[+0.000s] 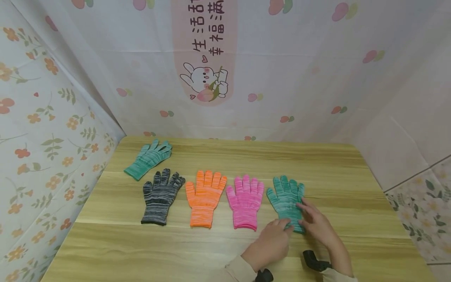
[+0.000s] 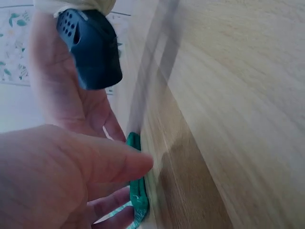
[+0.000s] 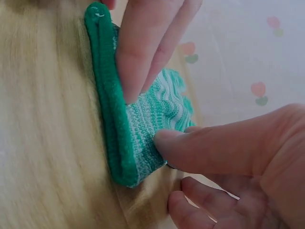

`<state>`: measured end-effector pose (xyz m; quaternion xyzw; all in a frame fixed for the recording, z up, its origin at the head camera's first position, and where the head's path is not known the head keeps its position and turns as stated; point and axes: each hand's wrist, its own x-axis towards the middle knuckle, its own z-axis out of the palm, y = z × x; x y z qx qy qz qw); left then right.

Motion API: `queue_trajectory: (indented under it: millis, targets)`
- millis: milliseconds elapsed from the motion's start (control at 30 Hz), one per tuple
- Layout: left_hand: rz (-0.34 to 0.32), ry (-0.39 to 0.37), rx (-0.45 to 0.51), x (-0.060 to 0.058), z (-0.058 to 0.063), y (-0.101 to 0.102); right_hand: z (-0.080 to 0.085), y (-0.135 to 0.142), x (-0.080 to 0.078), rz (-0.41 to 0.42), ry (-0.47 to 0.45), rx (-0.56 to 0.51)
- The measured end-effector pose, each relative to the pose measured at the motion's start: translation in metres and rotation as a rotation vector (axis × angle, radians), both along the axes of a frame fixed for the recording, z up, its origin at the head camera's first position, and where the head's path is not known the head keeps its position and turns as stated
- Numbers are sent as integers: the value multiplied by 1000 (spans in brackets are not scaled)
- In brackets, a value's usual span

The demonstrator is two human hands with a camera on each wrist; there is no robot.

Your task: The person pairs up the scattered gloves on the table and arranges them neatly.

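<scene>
A green-and-white knit glove [image 1: 286, 201] lies flat at the right end of a row, fingers pointing away. My left hand [image 1: 271, 241] rests its fingertips on the cuff; in the right wrist view those fingers look fairly straight on the knit. On the glove's right edge is my right hand [image 1: 318, 225], its thumb [image 3: 190, 148] touching the fabric near the cuff and its other fingers loosely bent beside it. The dark green cuff [image 2: 138, 198] shows edge-on beneath the left fingers. A pink glove [image 1: 244, 203] lies just left of this one.
Further left lie an orange glove [image 1: 204, 197] and a grey-black glove [image 1: 160, 197]. Another green glove [image 1: 148, 158] lies tilted at the back left of the wooden table [image 1: 141, 250]. Black devices [image 1: 313, 261] are worn at the wrists. Patterned cloths hang behind and at the left.
</scene>
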<state>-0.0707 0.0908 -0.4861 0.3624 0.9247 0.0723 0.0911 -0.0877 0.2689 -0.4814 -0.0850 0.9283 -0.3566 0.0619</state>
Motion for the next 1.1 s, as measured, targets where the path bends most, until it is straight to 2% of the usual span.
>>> queue_trajectory:
  millis: [267,467,533,700,833,1100]
  targets:
    - [38,-37,80,-9,0,-7,-2,-3,11,-24,-28,17]
    - [61,-169,140,-13,0,-12,-7,-3,16,-58,-50,-1]
    - [60,-191,154,-13,1,-13,-7,-4,16,-68,-65,-9]
    - [51,-191,173,-12,-1,-14,-8,-5,18,-77,-81,-4]
    - [51,-197,181,-9,-3,-13,-7,-6,22,-70,-60,16]
    - [45,-153,178,-5,-5,-12,-6,-11,31,-91,-31,70]
